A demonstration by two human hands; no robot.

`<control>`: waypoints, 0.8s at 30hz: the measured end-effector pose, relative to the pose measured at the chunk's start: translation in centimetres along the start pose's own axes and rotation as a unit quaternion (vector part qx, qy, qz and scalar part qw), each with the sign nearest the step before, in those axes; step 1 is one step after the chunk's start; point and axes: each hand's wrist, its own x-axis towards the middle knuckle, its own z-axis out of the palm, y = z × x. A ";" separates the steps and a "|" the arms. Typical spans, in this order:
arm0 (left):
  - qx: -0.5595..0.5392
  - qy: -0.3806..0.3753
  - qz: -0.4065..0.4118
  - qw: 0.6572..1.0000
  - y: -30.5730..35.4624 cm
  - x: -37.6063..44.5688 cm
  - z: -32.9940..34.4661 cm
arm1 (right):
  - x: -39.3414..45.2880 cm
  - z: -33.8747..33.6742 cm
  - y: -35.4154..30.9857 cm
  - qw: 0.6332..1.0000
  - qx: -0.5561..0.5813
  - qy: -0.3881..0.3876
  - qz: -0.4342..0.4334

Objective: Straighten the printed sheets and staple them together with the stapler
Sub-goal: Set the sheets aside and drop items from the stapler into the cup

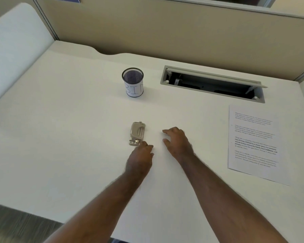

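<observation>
A small beige stapler (137,133) lies on the white desk (68,128) near the middle. My left hand (141,158) is just below it, fingertips touching or almost touching its near end, holding nothing. My right hand (178,142) hovers to the right of the stapler with fingers spread, empty. The printed sheets (253,142) lie flat at the right side of the desk, well apart from both hands, stacked with edges slightly offset.
A black mesh cup (133,82) with a white paper label stands behind the stapler. An open cable hatch (212,83) is set into the desk at the back right. Beige partition walls enclose the desk at the back and left.
</observation>
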 end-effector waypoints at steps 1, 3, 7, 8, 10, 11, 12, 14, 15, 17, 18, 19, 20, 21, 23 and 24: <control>0.005 0.001 -0.004 1.000 0.1 0.1 0.0 | 0.3 -0.1 -0.2 1.000 -0.013 -0.005 0.005; 0.010 0.000 -0.012 1.000 0.3 0.6 0.0 | 1.1 -0.2 -0.5 0.999 -0.030 -0.007 0.010; 0.005 -0.002 -0.034 0.999 0.6 1.2 0.0 | 2.4 -0.3 -1.0 0.999 -0.050 -0.009 0.008; 0.003 0.002 -0.038 0.999 0.5 1.4 0.0 | 2.7 -0.4 -1.1 0.998 -0.056 -0.009 0.005; -0.004 0.009 -0.045 0.999 0.4 1.8 0.1 | 3.1 -0.6 -1.3 0.998 -0.069 -0.007 -0.003; -0.009 0.010 -0.049 0.999 0.3 1.9 0.1 | 3.3 -0.8 -1.5 0.997 -0.078 -0.007 -0.009; -0.013 0.009 -0.052 0.999 0.2 2.1 0.1 | 3.6 -0.9 -1.6 0.996 -0.089 -0.007 -0.017; -0.019 0.005 -0.057 0.998 0.0 2.3 0.0 | 4.0 -1.2 -1.9 0.994 -0.109 -0.014 -0.028; -0.018 0.004 -0.054 0.998 0.0 2.4 0.0 | 4.2 -1.3 -2.1 0.992 -0.122 -0.020 -0.029; -0.008 0.000 -0.046 0.999 0.0 2.6 -0.1 | 4.7 -1.5 -2.9 0.987 -0.154 -0.030 -0.021; 0.000 -0.007 -0.043 0.999 0.1 2.7 -0.2 | 4.9 -1.6 -3.2 0.985 -0.167 -0.033 -0.013; 0.011 -0.014 -0.038 0.999 0.1 2.8 -0.3 | 5.1 -1.6 -3.6 0.983 -0.178 -0.035 -0.002; 0.028 -0.019 -0.028 0.999 0.1 2.8 -0.3 | 5.2 -1.7 -3.9 0.982 -0.187 -0.037 0.010; 0.052 -0.024 -0.013 0.998 0.2 2.8 -0.5 | 5.3 -1.7 -4.2 0.980 -0.194 -0.040 0.019; 0.112 -0.033 0.032 0.993 0.5 2.6 -0.7 | 5.4 -1.6 -4.7 0.978 -0.203 -0.043 0.028; 0.140 -0.034 0.053 0.988 0.7 2.4 -0.9 | 5.5 -1.6 -4.8 0.977 -0.205 -0.044 0.030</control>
